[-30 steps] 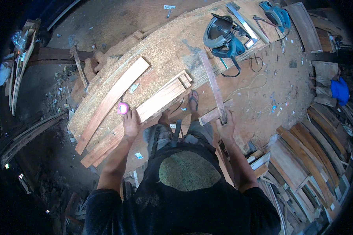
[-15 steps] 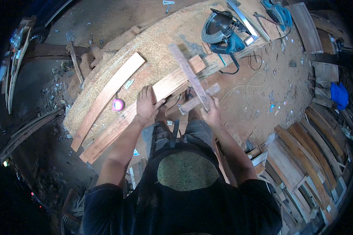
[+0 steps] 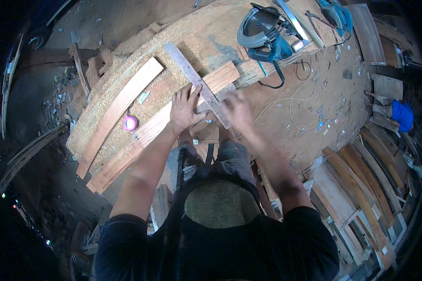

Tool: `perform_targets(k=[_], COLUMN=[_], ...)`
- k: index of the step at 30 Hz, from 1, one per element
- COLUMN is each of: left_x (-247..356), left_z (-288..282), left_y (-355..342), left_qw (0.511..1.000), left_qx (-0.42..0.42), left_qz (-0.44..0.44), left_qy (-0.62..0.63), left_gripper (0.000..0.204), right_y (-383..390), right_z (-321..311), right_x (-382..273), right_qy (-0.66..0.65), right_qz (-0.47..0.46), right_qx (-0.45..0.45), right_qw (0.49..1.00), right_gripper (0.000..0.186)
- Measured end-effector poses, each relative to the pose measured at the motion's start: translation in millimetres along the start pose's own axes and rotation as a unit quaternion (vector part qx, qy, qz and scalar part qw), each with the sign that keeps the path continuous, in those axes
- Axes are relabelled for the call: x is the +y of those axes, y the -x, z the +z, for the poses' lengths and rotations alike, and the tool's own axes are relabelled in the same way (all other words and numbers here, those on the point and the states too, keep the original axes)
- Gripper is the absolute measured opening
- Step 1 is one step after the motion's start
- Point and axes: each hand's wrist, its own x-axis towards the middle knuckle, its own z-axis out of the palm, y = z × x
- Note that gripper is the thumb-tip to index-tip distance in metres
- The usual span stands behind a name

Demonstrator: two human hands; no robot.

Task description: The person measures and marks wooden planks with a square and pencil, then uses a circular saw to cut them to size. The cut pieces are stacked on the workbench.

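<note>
On my feed I've got a woodwkg shop: circ. saw (image 3: 275, 49) & sawdust (image 3: 185, 33) on bench (image 3: 222, 49), long board (image 3: 150, 129), more planks (image 3: 361, 201) off R.

Wooden boards (image 3: 333, 189) crowd the littered brown floor (image 3: 328, 100) at lower right.

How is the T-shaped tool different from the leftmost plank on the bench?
The T-shaped tool is dull grey-brown; the leftmost plank is warmer, reddish to pale. The tool lies across another board, touched by the left hand; no hand touches the plank. The tool has a crosspiece; the plank is one plain strip. Both look long.
</note>
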Motion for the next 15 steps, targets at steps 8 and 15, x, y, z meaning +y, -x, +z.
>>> perform_targets(k=[8, 15], left_x=[-6, -4], left_z=[10, -1], left_y=[5, 6], left_qw=[0.998, 0.999], left_qx=[0.009, 0.028], left_qz=[-0.044, 0.004], left_qy=[0.037, 0.031], left_gripper=[0.111, 0.117], right_y=[-144, -204], right_z=[-94, -81], right_x=[36, 98], right_qy=[0.653, 0.558], right_qz=[-0.191, -0.049], right_qx=[-0.113, -0.207], right_qw=[0.724, 0.802], right_gripper=[0.027, 0.022])
